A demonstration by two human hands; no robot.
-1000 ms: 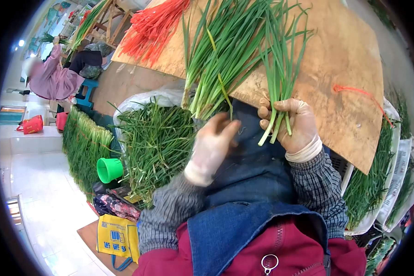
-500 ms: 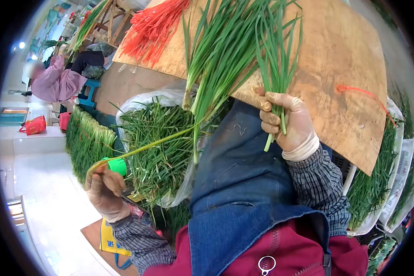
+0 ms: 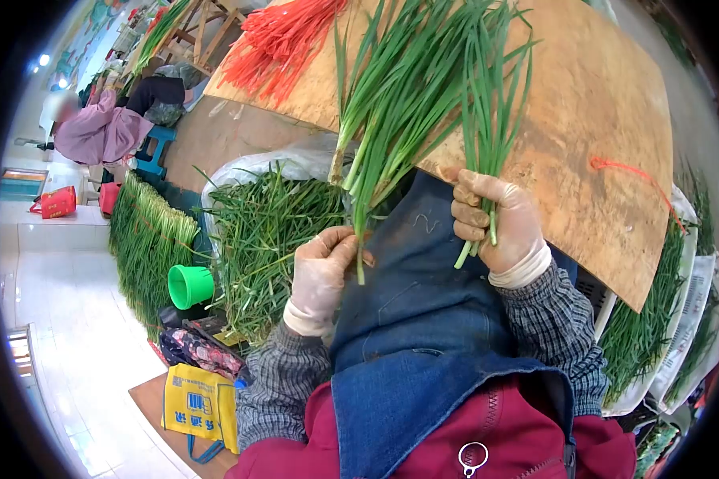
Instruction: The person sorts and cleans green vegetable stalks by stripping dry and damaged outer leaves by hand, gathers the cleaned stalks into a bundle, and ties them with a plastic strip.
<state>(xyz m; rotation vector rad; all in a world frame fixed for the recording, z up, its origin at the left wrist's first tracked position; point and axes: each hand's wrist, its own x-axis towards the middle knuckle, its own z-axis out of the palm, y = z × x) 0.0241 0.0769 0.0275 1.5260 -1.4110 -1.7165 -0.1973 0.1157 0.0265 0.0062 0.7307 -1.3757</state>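
Note:
My right hand (image 3: 499, 219), in a pale glove, is closed round the white lower ends of a small bunch of green stalks (image 3: 487, 120); their leaves lie over the wooden board (image 3: 591, 104). With thumb and fingers pinched, my left hand (image 3: 327, 267) grips the hanging end of a green stalk (image 3: 361, 239) just below the board's edge. That stalk leads up into the larger pile of green stalks (image 3: 411, 88) on the board. Red ties (image 3: 284, 44) lie beside the pile at the far left of the board.
Loose greens (image 3: 272, 239) fill a plastic-lined container at my left. Beyond are a green bucket (image 3: 190, 286), upright bundles (image 3: 148, 247) and a yellow bag (image 3: 200, 403). A person (image 3: 100, 132) sits at the upper left. More greens (image 3: 647, 311) stand at the right.
My left hand went out left with a yellowish leaf, and is now back by the pile without that leaf, gripping a stalk. My right hand still holds its bunch.

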